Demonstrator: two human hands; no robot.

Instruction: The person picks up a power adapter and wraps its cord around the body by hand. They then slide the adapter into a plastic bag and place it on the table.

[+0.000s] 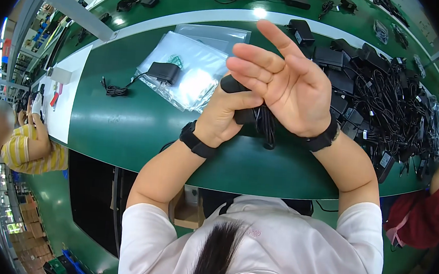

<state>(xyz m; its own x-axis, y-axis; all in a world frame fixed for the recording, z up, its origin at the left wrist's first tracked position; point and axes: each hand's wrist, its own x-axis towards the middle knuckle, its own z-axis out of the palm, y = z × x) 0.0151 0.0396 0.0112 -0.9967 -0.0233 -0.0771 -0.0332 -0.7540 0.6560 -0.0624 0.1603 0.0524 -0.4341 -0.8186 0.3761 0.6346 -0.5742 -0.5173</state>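
Note:
My left hand [220,111] is wrapped round a black power adapter [230,84], partly hidden by both hands. Its bundled black cable [265,129] hangs down beside the fingers toward the green table. Above it, my right hand [297,94] is raised palm up with fingers stretched and spread, overlapping the left hand's fingertips; nothing shows in it. Left of my hands, another black adapter [163,72] rests on a stack of clear plastic bags [195,58], its coiled cable [114,88] lying on the table.
A big heap of black adapters and tangled cables [383,93] covers the table's right side. Several more adapters [297,1] lie on the green surface beyond the white strip. A person in yellow stripes [35,146] works at the left; a dark red sleeve [419,222] shows at the right.

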